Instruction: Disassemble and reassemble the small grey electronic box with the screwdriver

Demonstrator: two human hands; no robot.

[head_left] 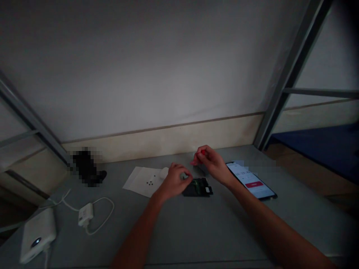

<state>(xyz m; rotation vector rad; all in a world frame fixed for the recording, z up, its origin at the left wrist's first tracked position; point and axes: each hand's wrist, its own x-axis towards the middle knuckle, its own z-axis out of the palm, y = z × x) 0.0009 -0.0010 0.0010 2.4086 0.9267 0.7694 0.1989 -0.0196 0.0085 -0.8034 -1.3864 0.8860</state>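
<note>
My right hand is closed around a small red object, most of it hidden by the fingers. Below and between my hands lies a flat black device with a green circuit board showing. My left hand hovers at its left edge, thumb and fingertips drawn into a pinch; whatever is between them is too small to make out. Beside that hand, a white paper sheet bears several tiny dark pieces that look like screws. A small white rounded object sits on the sheet, partly behind my left hand.
To the right of my right forearm lies a large phone with its screen lit. A white power bank and a white cabled adapter are at the left. A blurred-out black object stands at the back left of the grey tabletop.
</note>
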